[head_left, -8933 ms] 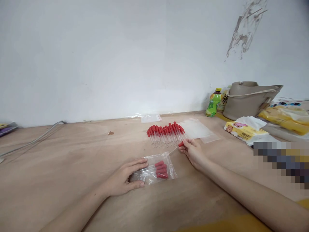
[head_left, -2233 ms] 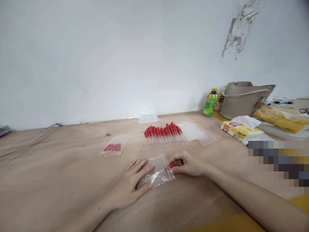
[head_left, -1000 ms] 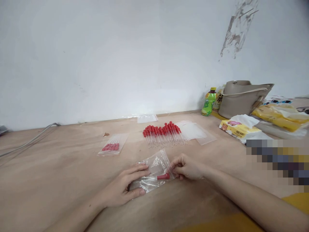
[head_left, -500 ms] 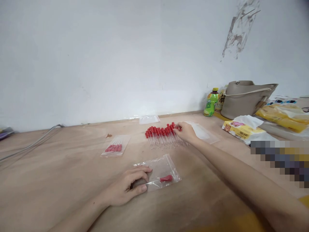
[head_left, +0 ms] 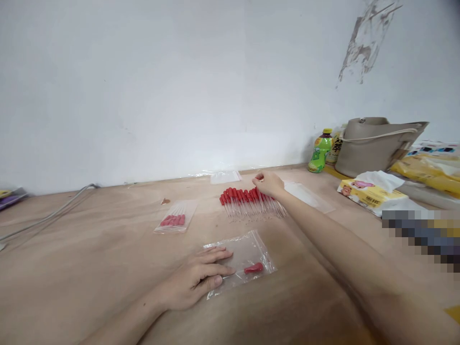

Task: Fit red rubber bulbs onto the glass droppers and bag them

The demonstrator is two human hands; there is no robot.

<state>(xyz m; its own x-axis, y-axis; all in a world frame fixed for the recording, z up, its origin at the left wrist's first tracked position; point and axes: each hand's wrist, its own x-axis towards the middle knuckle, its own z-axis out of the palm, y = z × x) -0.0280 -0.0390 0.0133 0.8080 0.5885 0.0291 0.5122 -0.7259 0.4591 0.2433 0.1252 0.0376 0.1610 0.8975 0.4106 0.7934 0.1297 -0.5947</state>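
My left hand (head_left: 201, 275) lies with its fingers spread on a clear zip bag (head_left: 247, 244), holding it against the table. Inside that bag is a dropper with a red rubber bulb (head_left: 254, 268). Farther back, a row of red-bulbed droppers (head_left: 246, 196) lies side by side, their clear stems pointing toward me. At the right end of the row, my right hand (head_left: 270, 183) is over the bulbs with its fingers closed; what they pinch, if anything, is hidden. Left of the row lies another zip bag (head_left: 187, 211) with several red-bulbed droppers (head_left: 173, 220).
Flat clear bags (head_left: 224, 178) lie by the wall, and more bags (head_left: 309, 196) right of the droppers. A tissue pack (head_left: 373, 194), a green bottle (head_left: 321, 151) and a grey bag (head_left: 370, 148) stand at the right. A grey cable (head_left: 53, 215) runs along the left.
My right hand has moved slightly back over the bulbs at the row's right end. My left fingers have stretched farther over the bag. The view has shifted a little.
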